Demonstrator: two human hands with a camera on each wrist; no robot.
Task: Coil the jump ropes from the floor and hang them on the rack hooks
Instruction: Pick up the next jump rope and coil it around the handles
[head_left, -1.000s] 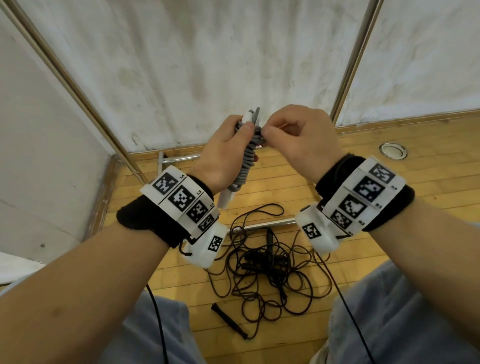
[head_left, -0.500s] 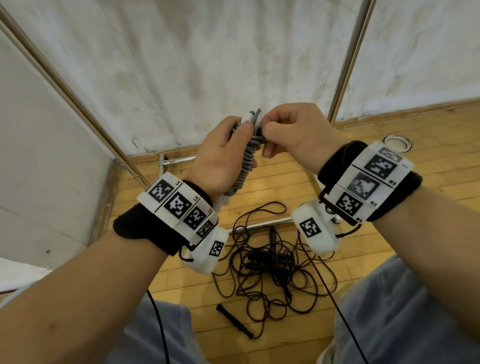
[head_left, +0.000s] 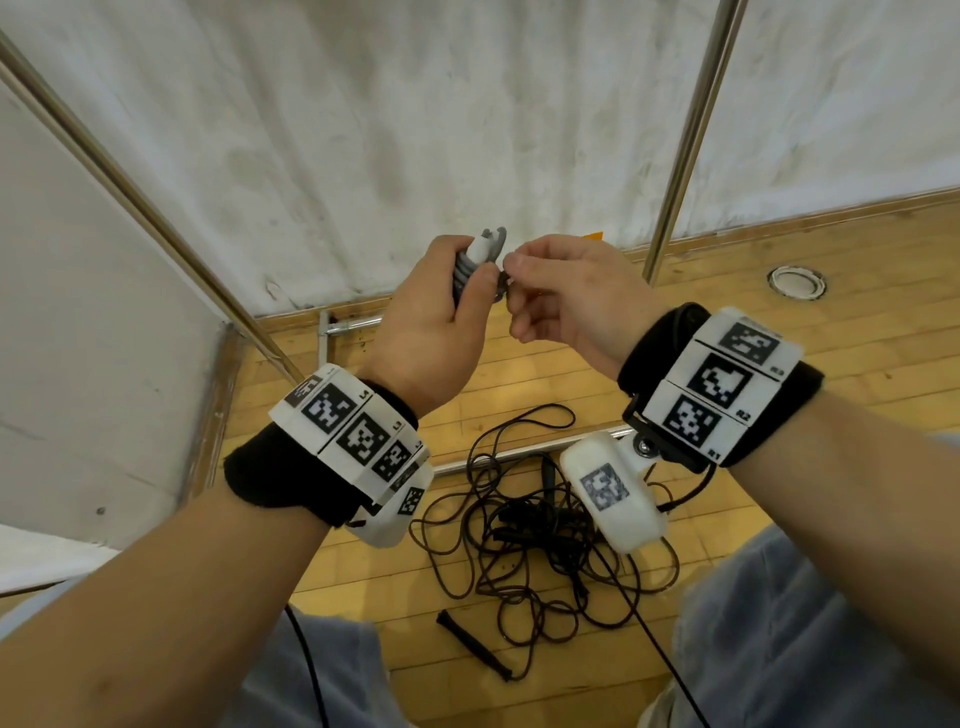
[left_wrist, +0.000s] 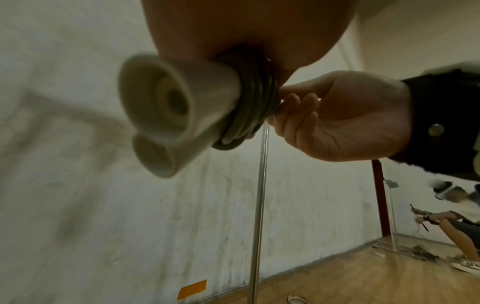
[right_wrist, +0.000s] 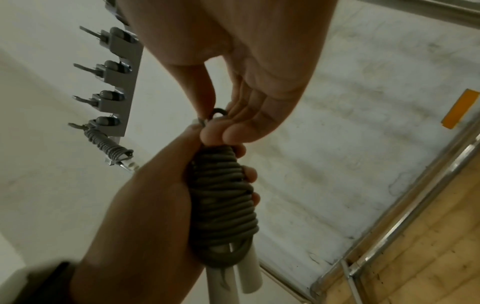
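Observation:
My left hand (head_left: 441, 322) grips a grey jump rope (right_wrist: 223, 197) wound tightly round its two white handles (left_wrist: 166, 115), held upright at chest height. My right hand (head_left: 545, 286) pinches the rope's loose end (right_wrist: 219, 113) at the top of the coil, thumb against fingertips. A tangle of black jump ropes (head_left: 530, 540) lies on the wooden floor below my hands, with one black handle (head_left: 467, 642) near my knees. In the right wrist view a grey hook rack (right_wrist: 116, 82) hangs up left, and another coiled grey rope (right_wrist: 106, 144) hangs from its lowest hook.
Metal rack poles (head_left: 685, 135) stand against the white wall, with base bars (head_left: 353, 327) on the floor. A round floor fitting (head_left: 795, 280) sits at the right. Another person (left_wrist: 457, 216) sits far off on the floor, seen in the left wrist view.
Both hands have risen a little with the coil. My right hand has shifted from beside the coil to its top end, pinching the loose end there.

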